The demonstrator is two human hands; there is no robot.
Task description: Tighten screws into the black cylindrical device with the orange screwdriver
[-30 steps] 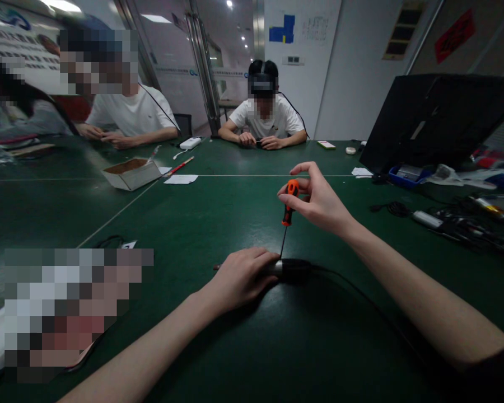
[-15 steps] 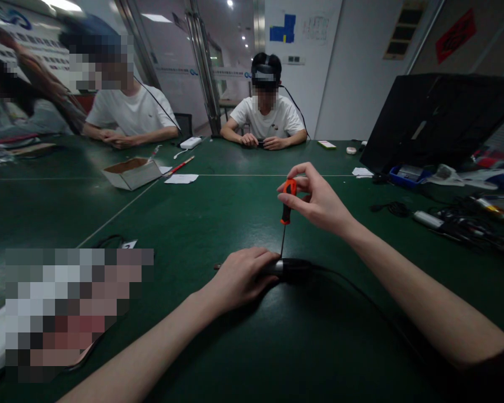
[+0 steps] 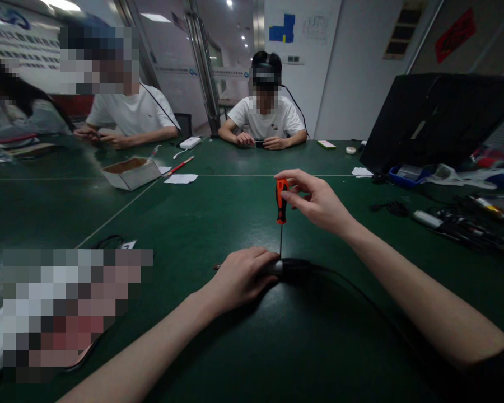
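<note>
My right hand [image 3: 317, 202] pinches the orange-and-black handle of a small screwdriver [image 3: 281, 208], which stands nearly upright with its thin shaft pointing down. The tip rests on a dark, elongated device [image 3: 292, 267] with a silvery band, lying on the green table [image 3: 218, 212]. My left hand [image 3: 241, 277] lies curled over the left end of that device and presses it to the table. A black cable [image 3: 361, 296] runs from the device's right end towards me.
Two people in white shirts sit at the far side, another at far left. An open cardboard box [image 3: 131, 172], papers and a red pen lie at left. A black laptop lid [image 3: 441, 120] and tangled cables [image 3: 457, 224] fill the right.
The screwdriver has tipped from leaning right to nearly upright, its handle shifting left. My right fingers have changed their grip on the handle. My left hand has stayed put.
</note>
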